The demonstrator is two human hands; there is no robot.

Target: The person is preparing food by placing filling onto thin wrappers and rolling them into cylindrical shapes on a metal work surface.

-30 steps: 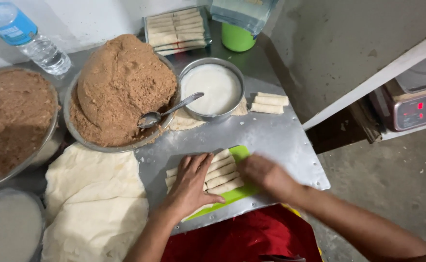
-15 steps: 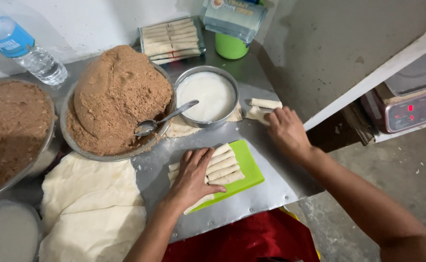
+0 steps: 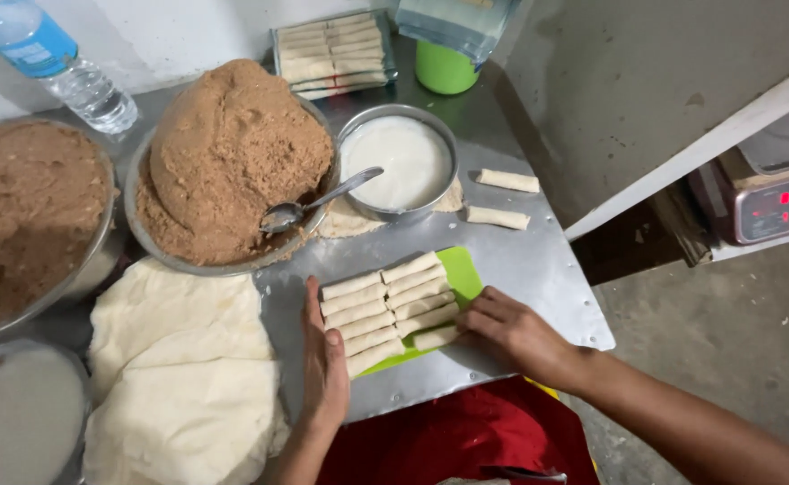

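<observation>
You're working over the metal desk (image 3: 520, 269), and the big things are sitting beyond your fingers: the bowl of brown filling (image 3: 233, 171) heaped high, with the spoon (image 3: 318, 199) leaning on its rim, and the smaller bowl of white paste (image 3: 401, 162) just beside it. The pile of pale wrapper sheets (image 3: 179, 377) is lying out to the far side of your left hand (image 3: 324, 368).

Now the part that matters: the green board (image 3: 459, 274) is sitting between your two hands, carrying the rolls (image 3: 385, 305) in two columns. Each roll's long axis is running across from one hand toward the other, tilted slightly upward to the right. Your left hand is standing on edge, fingers straight and together, flat against the left ends of the rolls. Your right hand (image 3: 515, 332) is curling in from the other side, fingers bent and narrow, touching the lowest roll (image 3: 436, 338) at the near right corner; that roll is closest to the right fingers. Whether they're actually pinching it, I cannot tell.

Two loose rolls (image 3: 502, 199) are lying well beyond your right fingers.
</observation>
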